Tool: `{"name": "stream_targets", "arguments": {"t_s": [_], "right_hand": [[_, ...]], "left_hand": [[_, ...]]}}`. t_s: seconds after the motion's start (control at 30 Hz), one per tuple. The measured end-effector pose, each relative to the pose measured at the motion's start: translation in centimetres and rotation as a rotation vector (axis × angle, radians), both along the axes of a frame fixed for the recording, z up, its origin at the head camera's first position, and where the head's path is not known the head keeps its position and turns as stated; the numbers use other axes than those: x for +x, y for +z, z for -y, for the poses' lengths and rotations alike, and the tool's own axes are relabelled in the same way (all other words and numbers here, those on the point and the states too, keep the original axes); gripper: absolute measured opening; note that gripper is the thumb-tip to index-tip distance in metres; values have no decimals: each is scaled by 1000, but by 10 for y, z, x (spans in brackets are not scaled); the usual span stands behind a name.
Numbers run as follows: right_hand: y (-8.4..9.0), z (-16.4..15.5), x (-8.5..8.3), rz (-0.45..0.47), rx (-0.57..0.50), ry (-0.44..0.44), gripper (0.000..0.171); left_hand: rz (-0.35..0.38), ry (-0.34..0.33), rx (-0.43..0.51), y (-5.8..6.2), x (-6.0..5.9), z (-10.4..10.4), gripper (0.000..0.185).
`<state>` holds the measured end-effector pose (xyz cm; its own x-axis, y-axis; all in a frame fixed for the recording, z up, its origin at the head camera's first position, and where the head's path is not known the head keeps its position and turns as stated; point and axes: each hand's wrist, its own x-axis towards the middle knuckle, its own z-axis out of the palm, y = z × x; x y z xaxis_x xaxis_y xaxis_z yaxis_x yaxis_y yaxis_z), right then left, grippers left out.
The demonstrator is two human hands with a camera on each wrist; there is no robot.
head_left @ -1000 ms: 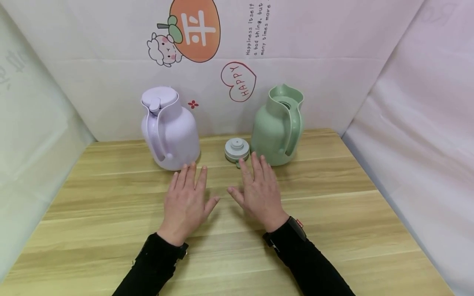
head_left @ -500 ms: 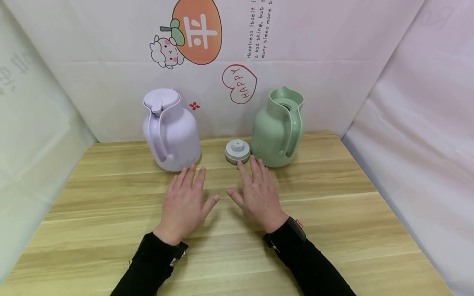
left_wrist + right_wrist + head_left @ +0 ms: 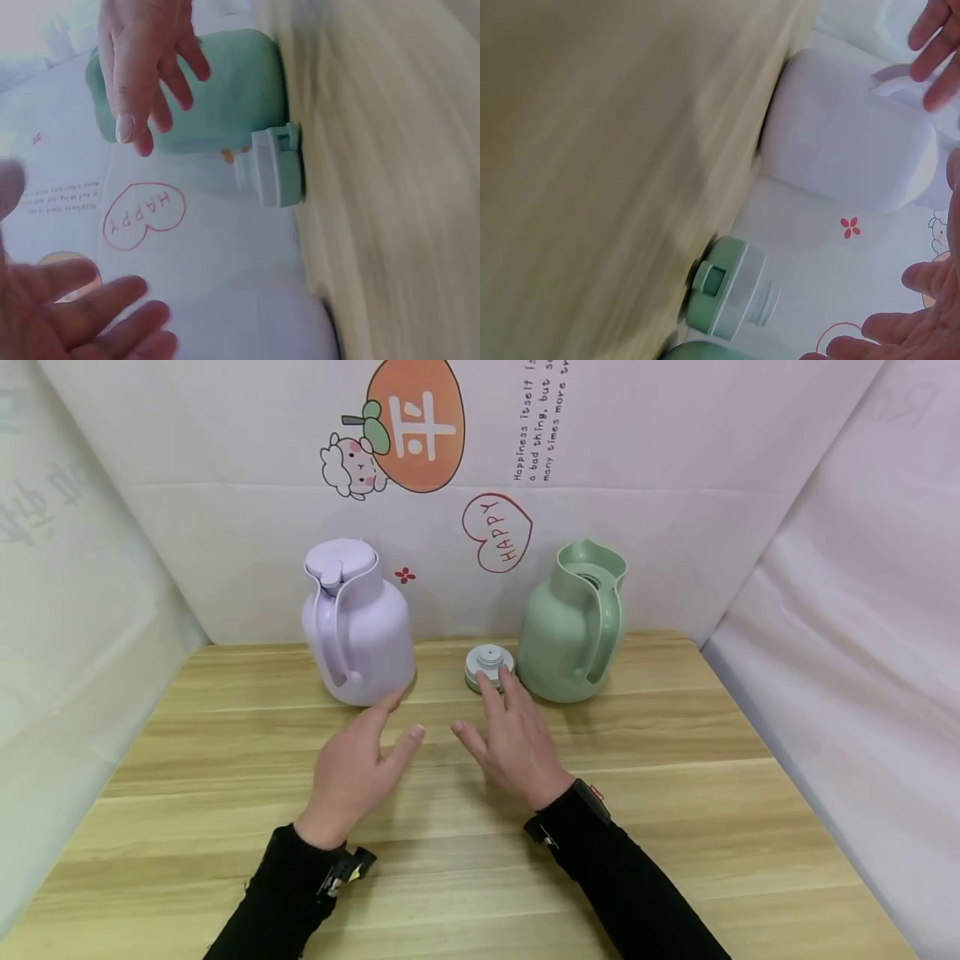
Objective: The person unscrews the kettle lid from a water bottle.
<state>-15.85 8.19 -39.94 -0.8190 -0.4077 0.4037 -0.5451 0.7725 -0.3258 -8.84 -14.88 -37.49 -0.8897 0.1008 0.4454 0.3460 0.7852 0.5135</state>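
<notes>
A lilac jug (image 3: 358, 627) with its lid on stands at the back left of the wooden table (image 3: 675, 793). At the back right is a green jug (image 3: 573, 627) with its top uncovered. Its grey-green lid (image 3: 489, 663) lies on the table between the two jugs. My left hand (image 3: 360, 760) hovers in front of the lilac jug, fingers straight, tilted on edge and holding nothing. My right hand (image 3: 513, 735) is open, its fingertips at the lid's near edge; I cannot tell whether they touch it. The right wrist view shows the lid (image 3: 727, 296) and the lilac jug (image 3: 847, 150).
A white backdrop (image 3: 675, 485) with a red "HAPPY" heart (image 3: 498, 531) and an orange sticker (image 3: 420, 422) closes off the back. White sheets wall in both sides. The left wrist view shows the green jug (image 3: 225, 90) behind the lid (image 3: 274, 165).
Both hands have lifted off the table and moved forward. The left hand turned on edge toward the lilac jug, and the right hand's fingertips reached the lid.
</notes>
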Motion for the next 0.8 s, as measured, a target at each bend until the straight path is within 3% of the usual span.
{"name": "stream_targets", "arguments": {"t_s": [0.2, 0.33, 0.5, 0.63, 0.8], "right_hand": [[11, 15, -11, 75, -84, 25, 80], [15, 25, -17, 117, -117, 27, 80], [20, 36, -23, 173, -150, 7, 80], [23, 43, -31, 202, -184, 7, 81], [26, 52, -42, 227, -233, 14, 83]], "left_hand": [[-181, 46, 246, 10, -2, 15, 43], [-208, 98, 443, 20, -5, 24, 35], [-226, 182, 625, 31, -13, 37, 38], [-174, 274, 717, 37, -22, 50, 45], [26, 340, 789, 38, -32, 69, 60]]}}
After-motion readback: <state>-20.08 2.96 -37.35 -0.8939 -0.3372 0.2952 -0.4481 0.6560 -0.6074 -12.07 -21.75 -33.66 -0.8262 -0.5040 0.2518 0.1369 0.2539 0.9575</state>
